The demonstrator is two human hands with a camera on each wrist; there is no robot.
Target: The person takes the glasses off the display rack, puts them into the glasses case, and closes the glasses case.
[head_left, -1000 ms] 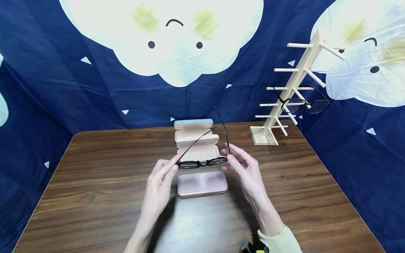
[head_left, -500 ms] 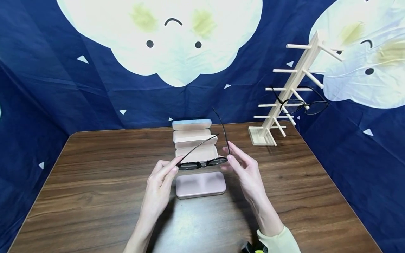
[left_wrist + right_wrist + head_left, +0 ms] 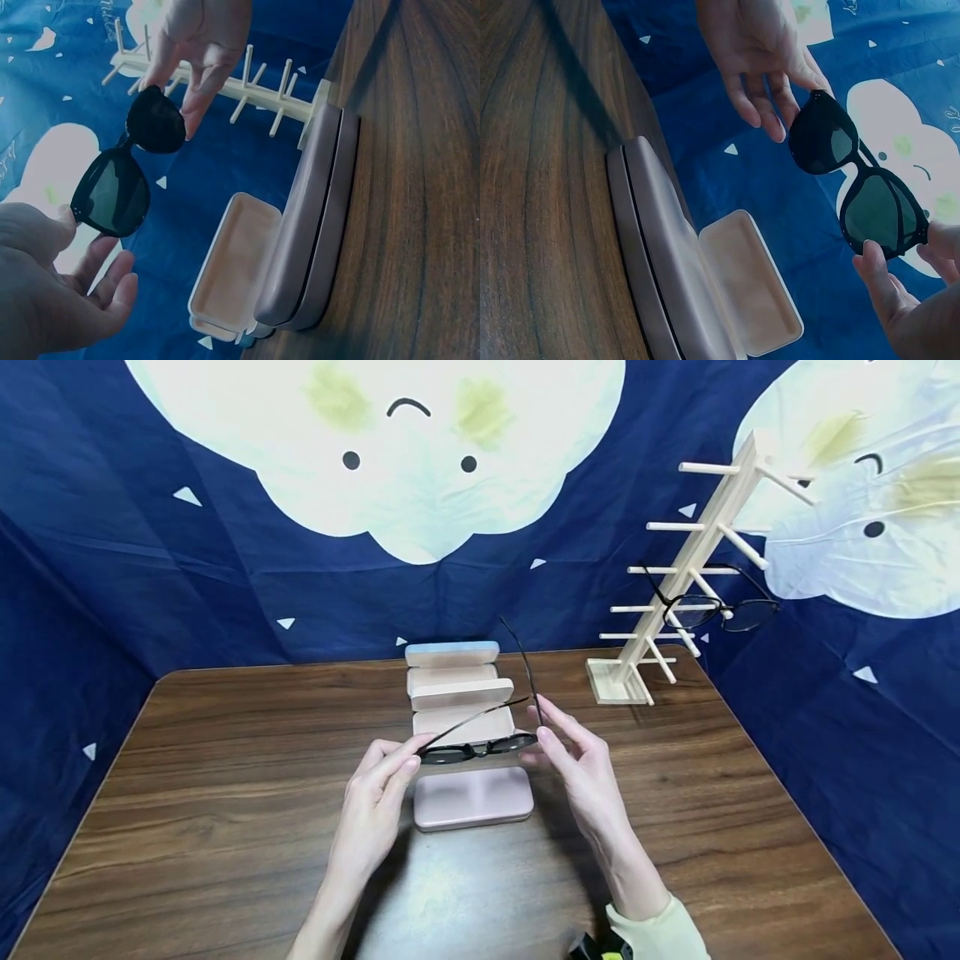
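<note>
Both hands hold a pair of black sunglasses (image 3: 447,755) by its outer corners, above a closed pink glasses case (image 3: 474,799). Thumb and fingers of my left hand (image 3: 377,789) pinch the left corner at the hinge. At the right corner, my right hand (image 3: 583,768) pinches the frame, its other fingers spread. The right temple arm points away from me; the left one slants inward across it. In the left wrist view the dark lenses (image 3: 116,193) face the camera, and the right wrist view shows the left temple arm behind a lens (image 3: 868,208).
Two opened glasses cases, one with a blue lid (image 3: 452,649) and a pale one nearer (image 3: 462,727), stand behind the closed case. At the back right a wooden peg stand (image 3: 678,572) carries black-rimmed eyeglasses (image 3: 752,617). A blue cloud-print cloth (image 3: 225,585) hangs behind the wooden table (image 3: 247,827).
The left temple arm has swung inward, its tip moving right and toward me until it meets the right temple arm in the head view. The hands keep nearly the same place.
</note>
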